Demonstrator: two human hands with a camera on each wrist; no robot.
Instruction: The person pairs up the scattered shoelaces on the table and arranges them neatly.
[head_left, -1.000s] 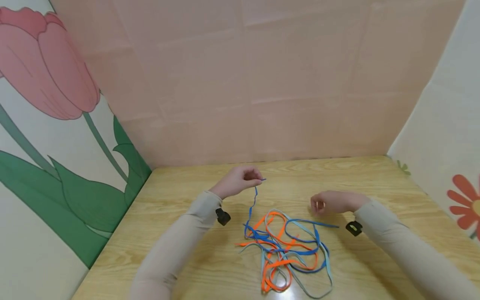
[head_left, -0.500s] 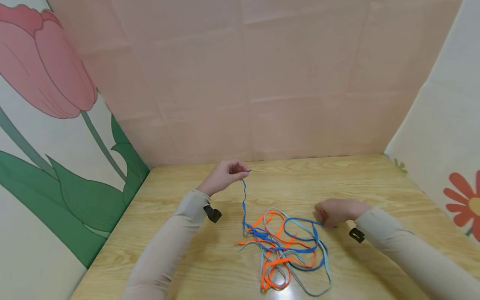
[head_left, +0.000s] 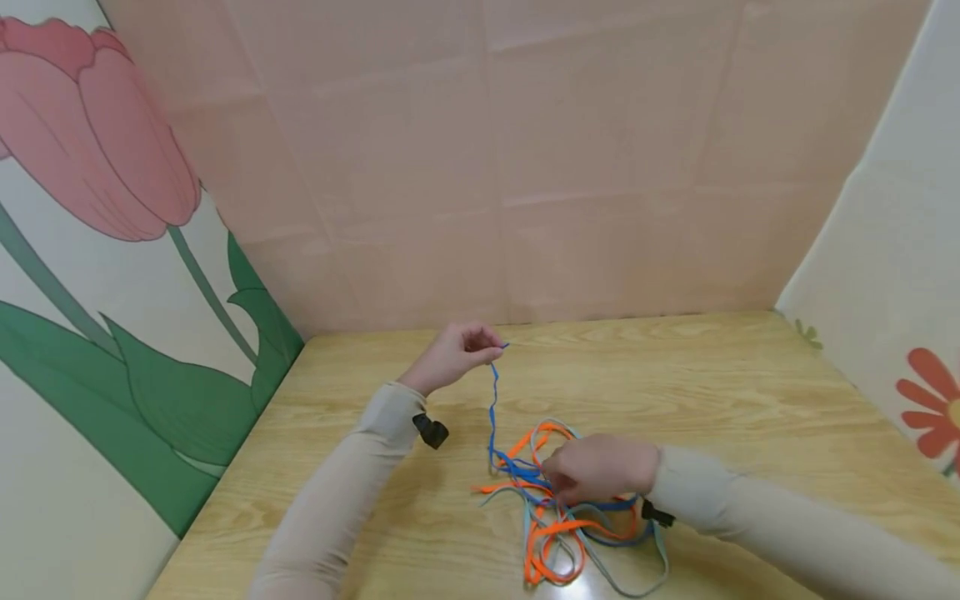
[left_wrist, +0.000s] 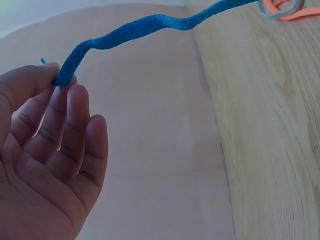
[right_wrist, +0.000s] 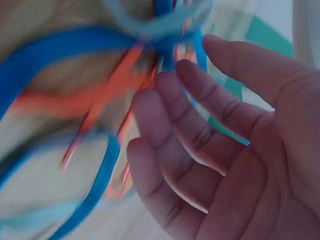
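Note:
Raised over the table's far middle, my left hand [head_left: 457, 354] pinches one end of a blue shoelace [left_wrist: 145, 27] between thumb and fingertips. A short tip pokes out past the fingers, and the lace runs down from them into a tangle. That tangle mixes blue, orange shoelaces [head_left: 558, 527] and grey-blue shoelaces [head_left: 622, 590]. My right hand [head_left: 600, 468] is over the tangle, hiding part of it. In the right wrist view its fingers [right_wrist: 150, 115] are loosely bent, thumb and index finger apart, with the fingertips right at the crossing laces.
The laces lie on a wood-grain table [head_left: 360, 517]. A pink wall covering [head_left: 487, 167] rises at the table's back edge, with flower-printed panels on the left and right. Dark camera mounts [head_left: 431, 431] sit on both wrists.
My right hand went to the blue lace's end at the right of the tangle, then moved left over the tangle's middle. My left hand shifted slightly left and up, still pinching the blue shoelace.

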